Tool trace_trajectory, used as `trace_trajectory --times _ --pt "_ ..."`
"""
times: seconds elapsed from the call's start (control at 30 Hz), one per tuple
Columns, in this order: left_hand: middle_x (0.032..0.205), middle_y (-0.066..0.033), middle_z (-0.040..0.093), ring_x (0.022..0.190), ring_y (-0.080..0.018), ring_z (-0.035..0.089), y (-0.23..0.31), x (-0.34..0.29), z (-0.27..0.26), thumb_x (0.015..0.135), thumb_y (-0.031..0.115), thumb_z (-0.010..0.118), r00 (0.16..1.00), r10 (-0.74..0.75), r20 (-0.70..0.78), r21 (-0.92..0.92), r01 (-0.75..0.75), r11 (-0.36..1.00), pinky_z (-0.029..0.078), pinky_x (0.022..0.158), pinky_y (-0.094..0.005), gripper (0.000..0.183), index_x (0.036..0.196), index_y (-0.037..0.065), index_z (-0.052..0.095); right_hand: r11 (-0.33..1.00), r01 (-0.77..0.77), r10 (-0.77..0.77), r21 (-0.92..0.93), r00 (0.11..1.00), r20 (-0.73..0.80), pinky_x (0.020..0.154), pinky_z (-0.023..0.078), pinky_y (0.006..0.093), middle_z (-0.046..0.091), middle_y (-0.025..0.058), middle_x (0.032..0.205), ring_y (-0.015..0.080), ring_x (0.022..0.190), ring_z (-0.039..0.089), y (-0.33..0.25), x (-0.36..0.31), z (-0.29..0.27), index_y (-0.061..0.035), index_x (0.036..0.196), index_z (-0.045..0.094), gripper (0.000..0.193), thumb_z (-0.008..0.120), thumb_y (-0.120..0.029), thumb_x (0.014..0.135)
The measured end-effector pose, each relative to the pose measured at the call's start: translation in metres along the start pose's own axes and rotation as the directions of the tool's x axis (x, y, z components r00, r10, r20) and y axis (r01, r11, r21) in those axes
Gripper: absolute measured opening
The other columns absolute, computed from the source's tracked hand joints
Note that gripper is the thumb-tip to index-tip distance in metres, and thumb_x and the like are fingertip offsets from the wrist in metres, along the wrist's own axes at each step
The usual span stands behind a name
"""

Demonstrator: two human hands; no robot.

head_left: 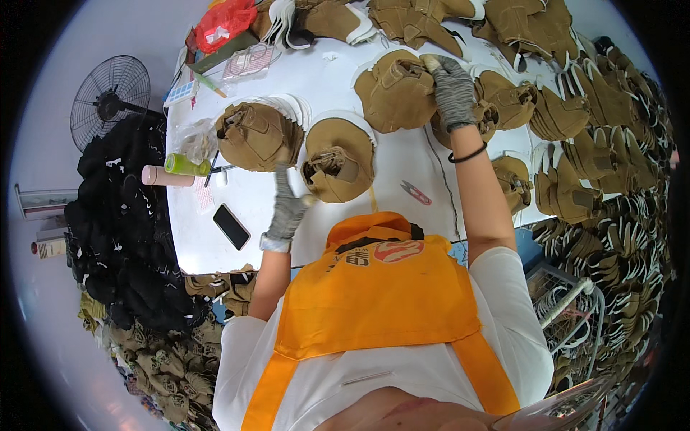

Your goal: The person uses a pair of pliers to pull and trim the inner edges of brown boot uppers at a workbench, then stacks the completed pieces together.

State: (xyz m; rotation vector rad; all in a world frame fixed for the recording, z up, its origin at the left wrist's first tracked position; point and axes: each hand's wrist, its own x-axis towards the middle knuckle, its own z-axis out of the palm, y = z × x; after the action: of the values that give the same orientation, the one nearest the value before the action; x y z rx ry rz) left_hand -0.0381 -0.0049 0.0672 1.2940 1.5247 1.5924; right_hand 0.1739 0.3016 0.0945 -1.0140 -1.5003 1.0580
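Note:
I wear grey knit gloves with bare-looking fingertips on both hands. My right hand (453, 90) grips the right edge of a brown cap (394, 97) with a white rim, at the far middle of the table. My left hand (286, 207) reaches forward, fingers stretched at the lower edge of a stack of brown caps (251, 136) with several white brims fanned out. Its thumb points apart, toward another brown cap (341, 161) that lies between the two hands with its opening facing me. Red-handled thread snips (416, 192) lie on the white table, nearer than my right hand.
A black phone (231, 227), a pink bottle (168, 176) and a green roll (187, 165) are at the left. More brown caps (568, 115) crowd the right side and far edge. A red plastic bag (224, 25) sits far left. A fan (109, 104) stands beyond the table.

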Motion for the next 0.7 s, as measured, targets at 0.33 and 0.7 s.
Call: trace_trajectory --times 0.33,0.7 --pt "0.132 -0.0141 0.049 0.122 -0.0287 0.047 0.075 0.104 0.056 0.096 0.043 0.046 0.722 -0.634 0.277 -0.595 0.647 0.477 0.041 0.1 -0.0389 0.055 0.132 0.002 0.042 0.957 0.101 -0.125 0.273 0.99 0.071 0.077 0.048 0.0259 0.067 0.0053 0.094 0.0127 0.084 0.059 -0.083 -0.037 -0.016 -0.0031 0.103 0.067 0.026 0.058 -0.025 0.093" --pt "0.124 -0.0125 0.057 0.113 -0.0255 0.056 0.018 0.22 0.101 0.096 0.024 0.051 0.789 -0.478 0.386 -0.81 0.538 0.234 0.048 0.096 -0.0372 0.037 0.125 0.001 0.049 0.899 0.168 -0.16 0.405 0.986 -0.055 0.083 0.051 0.0278 0.066 0.009 0.103 0.0169 0.092 0.062 -0.103 -0.01 -0.027 -0.0001 0.104 0.064 0.031 0.055 -0.028 0.095"
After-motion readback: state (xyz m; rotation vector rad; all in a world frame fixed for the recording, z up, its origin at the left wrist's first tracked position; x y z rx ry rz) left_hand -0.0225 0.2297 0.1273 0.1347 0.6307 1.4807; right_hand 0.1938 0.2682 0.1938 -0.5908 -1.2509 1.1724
